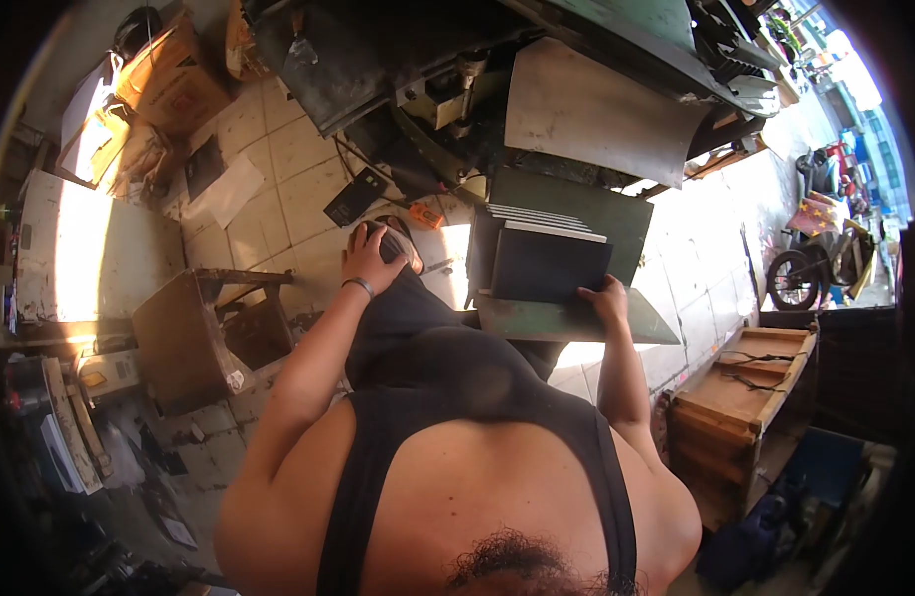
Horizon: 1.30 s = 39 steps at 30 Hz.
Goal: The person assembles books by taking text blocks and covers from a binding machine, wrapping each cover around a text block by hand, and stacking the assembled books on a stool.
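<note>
At centre-right | your right hand (606, 298) touches black-covered stack (549, 266), grip unclear | centre-left | left hand (371, 260) rests half-open on leg (390, 306)

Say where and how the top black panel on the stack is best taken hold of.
Probably take the black panel by its near right corner, coming from the right: that corner is exposed beside the right hand, while stepped white edges crowd its far side.

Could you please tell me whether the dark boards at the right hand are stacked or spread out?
Stacked, slightly staggered: the front board shows its dark face, with several pale edges close behind it.
</note>
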Tool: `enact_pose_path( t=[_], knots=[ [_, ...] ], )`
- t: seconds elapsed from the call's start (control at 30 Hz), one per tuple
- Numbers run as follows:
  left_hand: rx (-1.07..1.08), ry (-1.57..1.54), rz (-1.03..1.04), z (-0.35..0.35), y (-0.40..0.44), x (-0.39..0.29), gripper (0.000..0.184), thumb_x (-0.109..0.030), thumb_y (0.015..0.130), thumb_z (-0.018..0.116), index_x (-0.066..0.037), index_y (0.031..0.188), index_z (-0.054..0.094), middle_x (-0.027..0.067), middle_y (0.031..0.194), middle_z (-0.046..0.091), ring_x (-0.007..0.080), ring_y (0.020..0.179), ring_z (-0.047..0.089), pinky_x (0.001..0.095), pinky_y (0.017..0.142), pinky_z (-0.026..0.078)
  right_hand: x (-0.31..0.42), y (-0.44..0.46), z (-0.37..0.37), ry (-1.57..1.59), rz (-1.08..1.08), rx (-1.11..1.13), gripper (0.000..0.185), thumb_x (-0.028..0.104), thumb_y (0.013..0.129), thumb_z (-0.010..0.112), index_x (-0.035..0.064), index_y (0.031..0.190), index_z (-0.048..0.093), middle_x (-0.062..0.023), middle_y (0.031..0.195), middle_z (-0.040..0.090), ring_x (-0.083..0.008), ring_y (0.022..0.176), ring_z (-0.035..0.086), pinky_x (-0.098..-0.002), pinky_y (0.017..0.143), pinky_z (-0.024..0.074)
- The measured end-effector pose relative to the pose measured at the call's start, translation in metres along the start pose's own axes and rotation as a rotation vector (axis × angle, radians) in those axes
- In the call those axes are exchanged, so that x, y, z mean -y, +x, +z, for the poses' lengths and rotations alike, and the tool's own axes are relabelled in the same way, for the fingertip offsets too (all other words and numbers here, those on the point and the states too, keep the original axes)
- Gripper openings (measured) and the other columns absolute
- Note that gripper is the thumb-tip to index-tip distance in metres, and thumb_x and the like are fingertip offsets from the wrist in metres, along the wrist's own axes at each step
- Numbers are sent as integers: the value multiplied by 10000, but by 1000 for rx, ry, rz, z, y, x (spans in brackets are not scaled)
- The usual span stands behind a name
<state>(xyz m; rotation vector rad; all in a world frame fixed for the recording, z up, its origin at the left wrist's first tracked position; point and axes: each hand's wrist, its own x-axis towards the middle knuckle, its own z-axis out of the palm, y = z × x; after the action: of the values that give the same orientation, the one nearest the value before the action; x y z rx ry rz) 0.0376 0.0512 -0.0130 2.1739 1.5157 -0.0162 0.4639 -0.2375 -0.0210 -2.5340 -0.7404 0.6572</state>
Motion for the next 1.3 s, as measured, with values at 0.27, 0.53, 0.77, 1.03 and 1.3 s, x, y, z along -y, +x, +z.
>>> enact_pose_path(
  t=[0.27,0.53,0.77,1.03,1.3],
  knots=[
    [-14,-109,256,8,-5,-74,1103,-578,744,812,-218,1609,229,187,1680,164,374,1545,205,621,1216,187,36,-20,-6,-106,-41,-68,605,328,630,946,-1,1079,709,-208,1072,739,-375,1059,693,-445,912,533],
    [226,-54,285,33,-20,-125,1450,-633,618,867,-138,1635,-41,233,1678,20,364,1533,251,635,1209,218,34,-23,-1,-59,-116,-125,569,346,603,952,4,966,678,-198,980,733,-392,976,694,-454,853,537],
    [270,34,312,56,-18,-127,1497,-655,616,859,-112,1621,-108,295,1657,76,408,1538,212,613,1196,261,49,-27,-7,-149,-19,-42,697,329,607,951,23,1150,637,-199,1078,714,-389,1050,672,-436,902,533],
    [366,3,218,50,-19,-131,1507,-686,634,834,-142,1616,-171,247,1671,105,390,1533,230,629,1205,236,126,-57,-3,-336,-432,-217,1403,433,548,981,216,1637,124,-274,1665,81,-451,1551,104,-680,1201,152],
    [397,-73,119,43,-21,-137,1502,-589,622,901,-161,1628,-129,209,1693,84,329,1555,211,647,1207,223,143,-52,48,-636,-708,-47,1309,423,645,926,280,1649,98,-285,1679,-21,-469,1561,-8,-708,1197,20]
  ],
)
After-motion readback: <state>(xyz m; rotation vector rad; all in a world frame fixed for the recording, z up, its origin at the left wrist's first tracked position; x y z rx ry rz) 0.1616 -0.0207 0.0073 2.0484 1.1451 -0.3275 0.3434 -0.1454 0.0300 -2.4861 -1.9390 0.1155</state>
